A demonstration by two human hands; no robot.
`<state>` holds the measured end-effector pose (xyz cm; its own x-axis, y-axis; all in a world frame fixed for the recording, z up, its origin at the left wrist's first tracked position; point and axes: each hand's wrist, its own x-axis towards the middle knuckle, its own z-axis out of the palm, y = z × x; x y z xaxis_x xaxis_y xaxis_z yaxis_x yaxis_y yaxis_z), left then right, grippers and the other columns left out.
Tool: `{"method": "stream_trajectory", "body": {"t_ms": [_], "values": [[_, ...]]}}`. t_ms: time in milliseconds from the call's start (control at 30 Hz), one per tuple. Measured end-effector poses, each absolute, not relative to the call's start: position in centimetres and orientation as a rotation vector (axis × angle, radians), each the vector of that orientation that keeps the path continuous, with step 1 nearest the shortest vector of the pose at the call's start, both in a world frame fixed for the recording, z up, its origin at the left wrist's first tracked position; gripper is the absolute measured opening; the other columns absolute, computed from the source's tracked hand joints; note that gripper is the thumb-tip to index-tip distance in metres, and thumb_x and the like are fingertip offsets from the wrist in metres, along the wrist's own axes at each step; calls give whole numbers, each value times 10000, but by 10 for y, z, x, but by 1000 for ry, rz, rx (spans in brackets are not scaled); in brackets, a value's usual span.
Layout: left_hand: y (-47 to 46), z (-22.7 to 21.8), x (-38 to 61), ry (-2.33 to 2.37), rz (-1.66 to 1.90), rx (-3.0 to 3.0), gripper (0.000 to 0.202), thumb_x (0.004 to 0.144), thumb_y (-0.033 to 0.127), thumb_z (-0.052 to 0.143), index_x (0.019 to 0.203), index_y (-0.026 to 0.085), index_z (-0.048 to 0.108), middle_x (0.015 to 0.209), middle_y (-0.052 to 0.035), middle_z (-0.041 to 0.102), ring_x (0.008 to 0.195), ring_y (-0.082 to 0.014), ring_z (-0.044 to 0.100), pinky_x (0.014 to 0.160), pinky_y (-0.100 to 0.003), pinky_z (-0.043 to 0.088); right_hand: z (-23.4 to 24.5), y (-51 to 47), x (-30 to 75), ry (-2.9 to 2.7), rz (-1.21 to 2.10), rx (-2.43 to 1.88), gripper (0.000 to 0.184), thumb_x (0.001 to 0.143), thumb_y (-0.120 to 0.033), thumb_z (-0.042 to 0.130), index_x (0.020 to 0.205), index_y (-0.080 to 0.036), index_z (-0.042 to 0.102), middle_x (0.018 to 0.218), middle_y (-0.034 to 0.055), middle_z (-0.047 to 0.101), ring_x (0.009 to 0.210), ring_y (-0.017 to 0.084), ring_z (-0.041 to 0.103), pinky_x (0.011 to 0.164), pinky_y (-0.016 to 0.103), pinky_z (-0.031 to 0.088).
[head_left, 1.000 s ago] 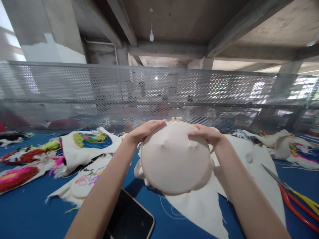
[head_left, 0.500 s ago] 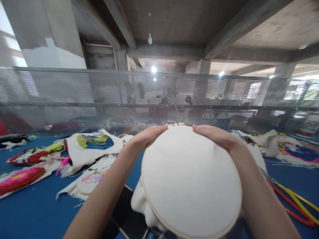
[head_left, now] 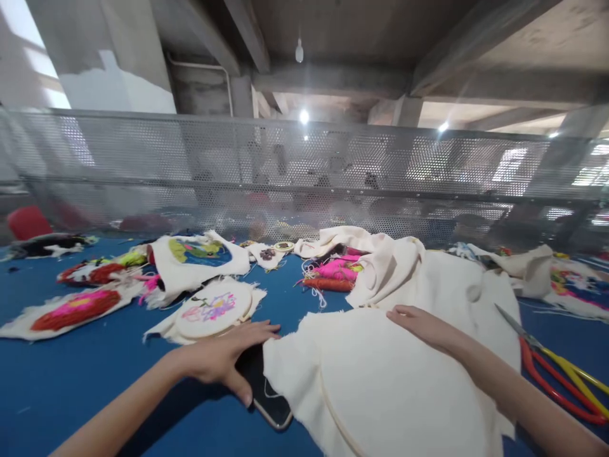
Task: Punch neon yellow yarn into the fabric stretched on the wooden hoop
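Note:
An embroidery hoop with plain cream cloth (head_left: pixel 394 393) stretched in it lies flat on the blue table (head_left: pixel 71 381) in front of me. My right hand (head_left: pixel 421 325) rests on the hoop's far edge with fingers stretched out and flat. My left hand (head_left: pixel 223 358) lies open on a black phone (head_left: pixel 264 393), fingers flat across it and thumb down by its near side. The phone sits just left of the hoop, partly under the cloth's loose edge.
A smaller hoop with pink and purple stitching (head_left: pixel 214 309) lies beyond the phone. Red-and-yellow scissors (head_left: pixel 556 374) lie at the right. A heap of cream cloth (head_left: pixel 428 273), pink yarn (head_left: pixel 335 270) and stitched pieces (head_left: pixel 71 308) cover the table. A perforated metal screen (head_left: pixel 304 171) closes the far side.
The hoop, held up in both hands a second ago, now lies flat on the table. My left hand has let go and moved down onto the phone. My right hand rests on the hoop.

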<state>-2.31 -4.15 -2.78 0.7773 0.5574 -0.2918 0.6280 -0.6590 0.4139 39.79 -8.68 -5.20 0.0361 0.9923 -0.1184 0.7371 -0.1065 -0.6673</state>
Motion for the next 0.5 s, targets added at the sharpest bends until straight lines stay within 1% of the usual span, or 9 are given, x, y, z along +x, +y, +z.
{"method": "stream_trajectory", "body": {"t_ms": [67, 167, 233, 333, 400, 500], "values": [[-45, -33, -28, 899, -105, 2478, 928, 606, 644, 671, 1396, 308, 319, 1502, -82, 250, 1365, -337, 207, 1105, -498, 163, -48, -86, 395, -1767, 864, -1869, 469, 803, -622, 393, 749, -202, 594, 795, 38, 643, 726, 196, 572, 642, 285, 449], [-51, -35, -33, 861, -3, 2512, 975, 562, 637, 705, 1390, 282, 332, 1471, -108, 307, 1337, -344, 264, 1094, -479, 211, -43, -85, 401, -1808, 821, -1871, 451, 805, -603, 411, 730, -191, 578, 800, 35, 631, 752, 196, 560, 657, 276, 424], [-56, -35, -34, 843, 56, 2537, 968, 546, 632, 717, 1376, 287, 356, 1432, -104, 369, 1302, -339, 324, 1070, -456, 274, -44, -84, 408, -1810, 808, -1876, 452, 813, -601, 405, 702, -188, 552, 762, 24, 606, 733, 191, 547, 640, 271, 409], [-66, -36, -38, 894, 145, 2572, 866, 584, 617, 703, 1341, 312, 411, 1356, -88, 456, 1227, -323, 416, 1020, -424, 353, -52, -84, 417, -1798, 808, -1840, 442, 821, -598, 402, 689, -189, 508, 708, -2, 545, 687, 168, 510, 609, 256, 385], [-70, -37, -45, 956, 180, 2598, 841, 590, 616, 699, 1331, 321, 431, 1346, -83, 465, 1222, -326, 418, 1021, -428, 349, -58, -84, 420, -1796, 798, -1807, 434, 825, -593, 402, 681, -191, 481, 681, -17, 501, 664, 153, 482, 599, 248, 371], [-70, -37, -69, 1104, 228, 2609, 873, 564, 637, 701, 1333, 325, 431, 1379, -66, 443, 1261, -336, 374, 1052, -446, 310, -63, -85, 421, -1803, 765, -1794, 426, 835, -581, 394, 674, -194, 467, 664, -26, 478, 662, 148, 470, 606, 245, 363]]}}
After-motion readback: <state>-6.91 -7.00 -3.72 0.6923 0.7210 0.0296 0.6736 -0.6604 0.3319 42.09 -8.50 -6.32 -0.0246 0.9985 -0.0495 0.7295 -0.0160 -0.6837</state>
